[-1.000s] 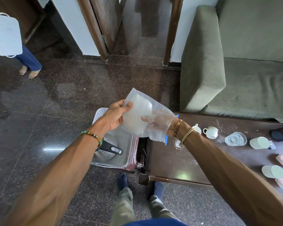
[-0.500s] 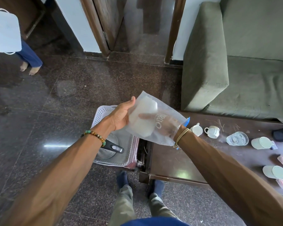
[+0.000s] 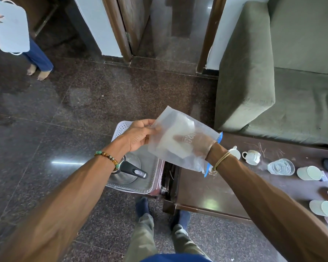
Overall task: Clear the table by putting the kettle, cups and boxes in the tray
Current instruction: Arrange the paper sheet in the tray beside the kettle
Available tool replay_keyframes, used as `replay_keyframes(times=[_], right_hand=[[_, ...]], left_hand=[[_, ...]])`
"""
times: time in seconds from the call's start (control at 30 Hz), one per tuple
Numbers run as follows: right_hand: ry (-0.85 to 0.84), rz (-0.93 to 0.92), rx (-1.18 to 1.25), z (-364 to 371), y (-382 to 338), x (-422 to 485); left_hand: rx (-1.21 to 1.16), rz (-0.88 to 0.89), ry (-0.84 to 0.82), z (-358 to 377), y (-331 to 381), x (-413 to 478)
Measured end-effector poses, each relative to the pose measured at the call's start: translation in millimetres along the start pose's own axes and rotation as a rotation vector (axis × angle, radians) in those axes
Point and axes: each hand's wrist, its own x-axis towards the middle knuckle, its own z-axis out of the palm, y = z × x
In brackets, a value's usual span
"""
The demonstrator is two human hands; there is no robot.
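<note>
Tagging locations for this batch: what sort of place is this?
Most likely a home living room: a sofa beside a low table set with cups, on a polished stone floor.

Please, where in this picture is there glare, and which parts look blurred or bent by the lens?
Head view: a bright streak of glare on the polished floor and a softer patch on the table; head view: the right hand shows only hazily through the plastic bag; head view: the door frame leans, wide-angle distortion.

Steel kettle [image 3: 121, 179] in tray [image 3: 121, 128], cups [image 3: 309, 173] on table [image 3: 206, 188]
</note>
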Motion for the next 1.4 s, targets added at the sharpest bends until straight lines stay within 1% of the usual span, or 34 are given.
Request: replay_keyframes(times=[0.03,0.07,0.17,0.27,0.3,0.33,0.4,0.47,0.53,0.6,0.67,0.73,0.8,0.9,0.97,1.13,1.23,1.3,1.33,1.4], right_hand=[[0.027,-0.011,-0.111,5,-5,0],[0.051,-0.053,-0.134,11,-6,0],[0.18,-0.181,0.007,-7,-3,4],[0.264,-0.257,0.181,-19,1,9],[0.264,-0.295,0.272,-24,0,9],[0.225,-0.341,0.331,-29,-1,9],[0.093,-0.41,0.448,-32,-3,11],[0.018,-0.433,0.444,-24,-5,14],[0.004,-0.41,0.334,-12,-4,22],[0.014,-0.349,0.231,4,-3,34],[0.037,-0.251,0.157,17,-2,47],[0.029,-0.132,0.132,30,1,62],[0.003,-0.034,0.179,42,8,79],[0.019,0.045,0.243,54,22,102],[-0.006,0.095,0.307,58,35,115],[-0.121,0.153,0.416,67,65,138],[-0.105,0.171,0.441,76,76,148],[-0.032,0.147,0.439,81,77,156],[0.025,0.119,0.405,83,77,160],[0.191,0.066,0.281,84,77,168]], left_hand=[[0.01,0.016,0.018,-5,1,0],[-0.004,0.037,0.045,-10,2,1],[-0.095,0.077,0.109,-32,8,4],[-0.145,0.084,0.088,-60,14,4],[-0.154,0.086,0.08,-67,16,4],[-0.16,0.092,0.075,-72,17,5],[-0.166,0.108,0.063,-86,21,6],[-0.164,0.106,0.035,-97,24,9],[-0.156,0.093,0.008,-105,27,11],[-0.153,0.081,-0.021,-111,30,13],[-0.146,0.067,-0.046,-118,32,15],[-0.123,0.039,-0.067,-126,33,17],[-0.1,0.006,-0.089,-135,34,20],[-0.117,-0.023,-0.129,-146,34,22],[-0.142,-0.036,-0.157,-155,33,23],[-0.188,-0.095,-0.255,-176,30,30],[-0.199,-0.115,-0.291,-188,25,40],[-0.208,-0.121,-0.244,-199,19,50],[-0.183,-0.113,-0.175,-203,14,55],[-0.001,-0.076,0.055,-209,2,68]])
